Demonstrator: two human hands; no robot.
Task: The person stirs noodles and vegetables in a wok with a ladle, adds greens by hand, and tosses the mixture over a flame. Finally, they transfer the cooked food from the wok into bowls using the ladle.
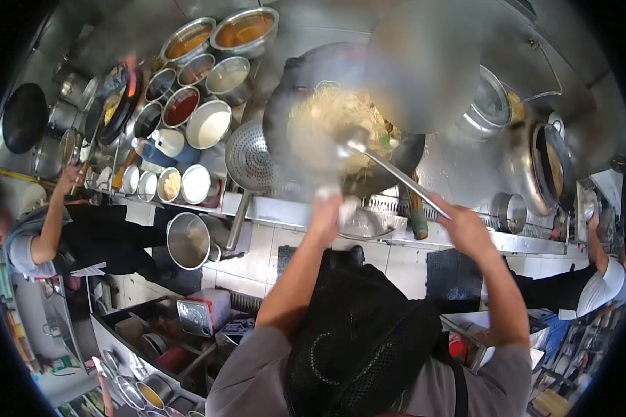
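Note:
A large dark wok [279,104] on the stove holds noodles [372,125], partly veiled by steam. My right hand [466,228] is closed around the long metal handle of a ladle [405,179]. The ladle's bowl end lies in the noodles, blurred. At the wok's near edge my left hand [325,219] is closed on a white cloth [337,198]; whether it grips the wok through the cloth is hidden. A perforated strainer [249,154] rests just left of the wok, its handle jutting over the counter edge.
Left of the wok stand metal pots of sauce [181,106] and bowls of white seasoning [196,182]. A steel pot [188,240] hangs near the counter's front. Another wok [555,167] sits at right. Co-workers [31,243] stand on both sides. A smudge blurs the upper middle.

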